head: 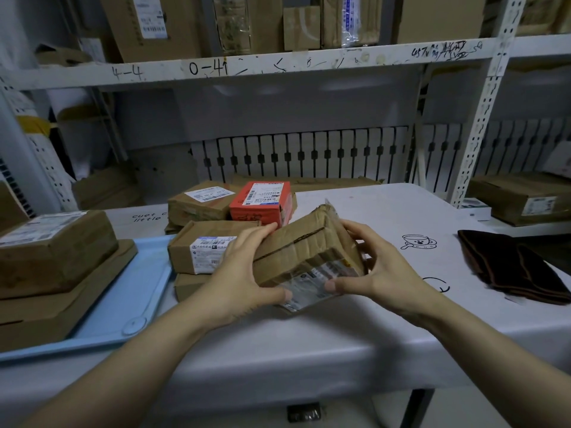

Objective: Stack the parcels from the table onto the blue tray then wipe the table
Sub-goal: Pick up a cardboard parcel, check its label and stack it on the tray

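Both hands, left hand (pixel 244 273) and right hand (pixel 380 273), grip a crumpled, taped brown parcel (pixel 306 254) with a wrinkled label, tilted above the white surface (pixel 370 329). Other parcels (pixel 213 223) crowd just left of it. The blue tray (pixel 129 301), already carrying two boxes (pixel 52 251), overhangs the near edge. A dark cloth (pixel 513 270) lies right.

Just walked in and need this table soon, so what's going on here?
A person is clearing parcels off the table onto the blue tray. Both hands, left hand and right hand, grip a taped cardboard parcel tilted above the tabletop. Two boxes are stacked on the tray; several parcels, including a red box, wait. A dark cloth lies unused.
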Demonstrator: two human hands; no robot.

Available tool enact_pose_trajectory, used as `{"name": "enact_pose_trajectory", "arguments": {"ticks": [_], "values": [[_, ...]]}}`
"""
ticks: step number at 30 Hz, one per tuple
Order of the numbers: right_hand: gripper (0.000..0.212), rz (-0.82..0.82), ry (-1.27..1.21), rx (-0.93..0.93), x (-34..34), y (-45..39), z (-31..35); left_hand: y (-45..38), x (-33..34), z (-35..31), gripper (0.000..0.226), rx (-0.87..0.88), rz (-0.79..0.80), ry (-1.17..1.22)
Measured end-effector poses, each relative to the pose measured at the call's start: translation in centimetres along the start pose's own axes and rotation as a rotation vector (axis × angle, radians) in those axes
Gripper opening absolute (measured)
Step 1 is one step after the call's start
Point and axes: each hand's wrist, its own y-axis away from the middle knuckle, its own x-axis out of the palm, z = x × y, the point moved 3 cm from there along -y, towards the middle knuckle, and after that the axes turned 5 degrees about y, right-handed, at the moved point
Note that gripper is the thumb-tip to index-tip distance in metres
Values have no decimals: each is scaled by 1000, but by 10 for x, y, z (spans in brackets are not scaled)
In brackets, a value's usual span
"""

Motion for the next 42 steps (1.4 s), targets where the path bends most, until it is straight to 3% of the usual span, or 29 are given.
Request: {"name": "enact_pose_trajectory", "arguments": {"ticks": [4, 8, 15, 21, 29, 36, 42], "values": [[103, -9, 25, -15, 1, -1, 7, -1, 2, 1, 95, -15, -33, -61], [110, 11, -1, 21, -1, 1, 11, 0, 2, 11, 92, -70, -10, 148], [84, 76, -5, -21, 7, 2, 3, 3, 7, 17, 95, -76, 3, 329], [85, 91, -50, -17, 6, 0, 0, 0, 9, 24, 96, -29, -33, 324], [81, 125, -17, -20, 9, 4, -9, -1, 9, 16, 82, 234, -239, -30], [85, -105, 314, -317, 6, 12, -6, 2, 3, 7, 92, 383, -172, -211], [98, -136, 529, -465, 2, 16, -7, 9, -4, -5, 84, 517, -254, -382]]}}
